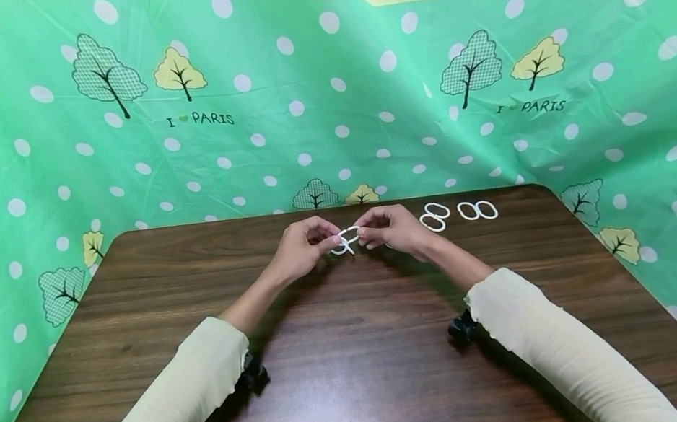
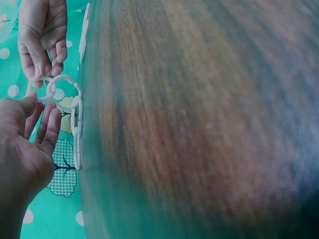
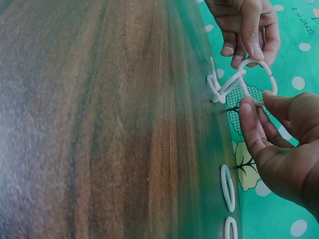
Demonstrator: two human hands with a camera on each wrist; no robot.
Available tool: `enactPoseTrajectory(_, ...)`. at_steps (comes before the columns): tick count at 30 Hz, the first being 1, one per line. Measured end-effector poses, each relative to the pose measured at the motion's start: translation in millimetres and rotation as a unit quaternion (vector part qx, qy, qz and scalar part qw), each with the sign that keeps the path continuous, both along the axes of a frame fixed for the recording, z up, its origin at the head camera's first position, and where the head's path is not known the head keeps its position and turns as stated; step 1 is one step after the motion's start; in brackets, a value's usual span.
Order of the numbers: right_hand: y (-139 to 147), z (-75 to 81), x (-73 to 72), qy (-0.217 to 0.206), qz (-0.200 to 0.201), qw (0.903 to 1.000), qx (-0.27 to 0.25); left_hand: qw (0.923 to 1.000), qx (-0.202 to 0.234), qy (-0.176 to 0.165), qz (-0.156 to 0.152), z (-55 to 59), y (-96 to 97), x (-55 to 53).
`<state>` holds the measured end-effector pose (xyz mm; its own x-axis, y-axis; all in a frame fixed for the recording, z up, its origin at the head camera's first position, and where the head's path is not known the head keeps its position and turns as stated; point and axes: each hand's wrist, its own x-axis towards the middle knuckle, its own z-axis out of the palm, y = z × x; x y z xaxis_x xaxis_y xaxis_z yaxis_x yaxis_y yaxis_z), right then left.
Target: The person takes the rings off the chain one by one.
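At the table's far side, a white plastic ring link [image 3: 274, 85] with a small gap in its side is held up between both hands. My left hand [image 1: 300, 249] pinches one side of it between thumb and fingers. The opposite side is in the pinch of my right hand [image 1: 395, 230]. Other white links [image 3: 230, 85] hang from the held link as a short chain, reaching down to the tabletop in the right wrist view. How many links hang there is hard to tell, since fingers and overlapping links hide parts of them.
On the brown wooden table [image 1: 334, 357], two pairs of white links lie right of my hands: a nearer pair [image 1: 433, 223] and one farther right [image 1: 468, 210]. A green dotted cloth [image 1: 363, 112] stands behind the far edge. Dark wrist cameras [image 1: 255, 374] sit under both forearms.
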<state>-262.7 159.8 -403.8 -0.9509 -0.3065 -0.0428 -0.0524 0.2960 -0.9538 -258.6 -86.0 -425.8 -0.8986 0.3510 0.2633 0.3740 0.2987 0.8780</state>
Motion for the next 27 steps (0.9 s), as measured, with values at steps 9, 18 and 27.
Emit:
enactPoseTrajectory(9, 1.4, -0.3, 1.6, 0.010, -0.005, 0.9997, -0.021, 0.9998, 0.007, 0.005, 0.015, -1.1, -4.1, 1.3)
enactPoseTrajectory(18, -1.0, -1.6, 0.7, -0.003, -0.012, 0.9995, -0.030, 0.9992, -0.009, 0.038, 0.011, -1.2, -3.8, 2.2)
enactPoseTrajectory(27, -5.5, 2.2, 1.3, -0.024, -0.016, 0.9993, -0.025, 0.9945, -0.071, 0.077, -0.003, -2.2, 0.8, 3.2)
